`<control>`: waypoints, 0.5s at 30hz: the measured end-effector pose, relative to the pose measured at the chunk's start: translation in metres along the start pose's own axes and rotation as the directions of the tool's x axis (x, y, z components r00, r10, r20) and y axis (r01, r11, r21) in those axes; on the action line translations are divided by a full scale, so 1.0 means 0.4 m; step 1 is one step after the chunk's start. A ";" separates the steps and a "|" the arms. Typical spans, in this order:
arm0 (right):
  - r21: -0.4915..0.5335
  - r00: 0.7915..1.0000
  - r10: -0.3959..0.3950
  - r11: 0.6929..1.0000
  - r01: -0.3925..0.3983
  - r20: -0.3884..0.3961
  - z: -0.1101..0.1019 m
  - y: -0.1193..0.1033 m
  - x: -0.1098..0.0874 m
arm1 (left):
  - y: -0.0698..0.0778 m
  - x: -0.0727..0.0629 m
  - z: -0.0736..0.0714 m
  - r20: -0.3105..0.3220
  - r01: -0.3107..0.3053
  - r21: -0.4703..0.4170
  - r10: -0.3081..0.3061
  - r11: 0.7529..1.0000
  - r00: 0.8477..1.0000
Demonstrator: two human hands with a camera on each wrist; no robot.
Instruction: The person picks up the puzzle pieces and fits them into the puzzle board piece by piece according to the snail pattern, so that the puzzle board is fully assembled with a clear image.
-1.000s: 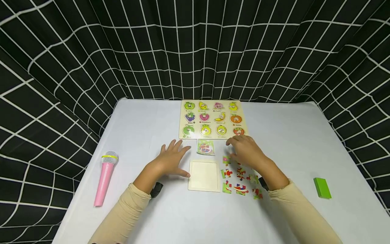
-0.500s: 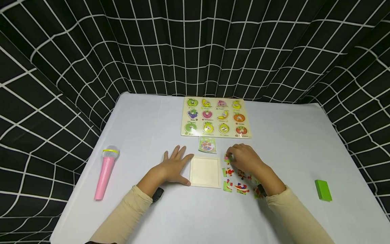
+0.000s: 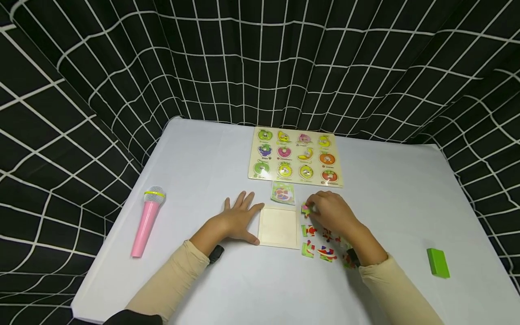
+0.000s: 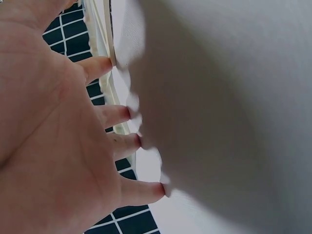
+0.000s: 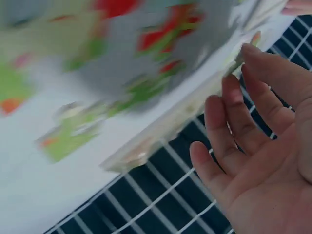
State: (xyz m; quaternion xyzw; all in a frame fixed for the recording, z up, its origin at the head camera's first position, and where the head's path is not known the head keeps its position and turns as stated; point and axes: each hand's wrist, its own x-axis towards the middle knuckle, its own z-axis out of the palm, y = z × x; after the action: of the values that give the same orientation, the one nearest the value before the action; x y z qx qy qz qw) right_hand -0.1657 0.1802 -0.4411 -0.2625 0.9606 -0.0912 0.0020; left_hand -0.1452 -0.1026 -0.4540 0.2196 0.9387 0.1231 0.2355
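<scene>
My left hand (image 3: pixel 234 222) lies with fingers spread, its thumb and forefinger at the left edge of the square wooden puzzle tray (image 3: pixel 279 247). In the left wrist view the fingertips (image 4: pixel 139 141) press on the white tabletop. Right of the tray, my right hand (image 3: pixel 334 212) pinches a jigsaw puzzle piece (image 3: pixel 306 210) between thumb and fingers; in the right wrist view that puzzle piece (image 5: pixel 236 67) shows edge-on. Several more jigsaw pieces (image 3: pixel 327 253) lie below and under this hand, some hidden by it.
Behind the tray lies a small picture card (image 3: pixel 283 193), and beyond it a wooden fruit puzzle board (image 3: pixel 295 157). A pink toy microphone (image 3: pixel 147 222) is at the left, a green block (image 3: pixel 438 263) at the right. Black gridded curtain (image 3: pixel 252 58) surrounds the white table.
My right hand has come down onto the upper left jigsaw piece and now pinches it. The left hand stays at the tray's edge. The head view has shifted slightly.
</scene>
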 end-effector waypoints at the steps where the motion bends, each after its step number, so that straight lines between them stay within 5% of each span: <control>1: 0.002 1.000 -0.022 1.000 0.022 -0.017 -0.001 -0.011 0.005 | 0.001 0.000 -0.002 0.007 0.005 0.007 -0.005 1.000 1.000; 9: 0.030 0.966 -0.242 0.969 0.246 -0.095 0.023 -0.113 0.066 | 0.004 0.002 -0.008 0.039 0.013 0.038 -0.015 0.999 0.999; 15: 0.037 0.958 -0.279 0.959 0.282 -0.059 0.046 -0.155 0.089 | 0.001 0.003 -0.008 0.047 0.008 0.053 -0.010 0.999 0.999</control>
State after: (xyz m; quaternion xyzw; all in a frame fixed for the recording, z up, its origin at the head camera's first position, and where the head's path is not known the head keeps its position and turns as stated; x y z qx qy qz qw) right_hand -0.1641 0.1066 -0.4467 -0.3934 0.9111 -0.1192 -0.0304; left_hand -0.1474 -0.1020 -0.4515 0.2244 0.9368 0.0919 0.2522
